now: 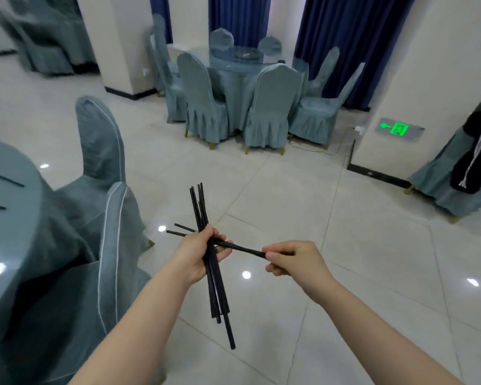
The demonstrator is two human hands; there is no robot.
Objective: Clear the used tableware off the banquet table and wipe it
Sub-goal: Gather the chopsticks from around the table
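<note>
Head cam shows the left hand gripping a messy bundle of black chopsticks out over the floor, just right of the worktop. Right hand pinches the end of a pair lying crosswise, feeding it into the bunch. Looks like early days to me: more chopsticks sit on the worktop at far left, and no wiping cloth anywhere in view.
</note>
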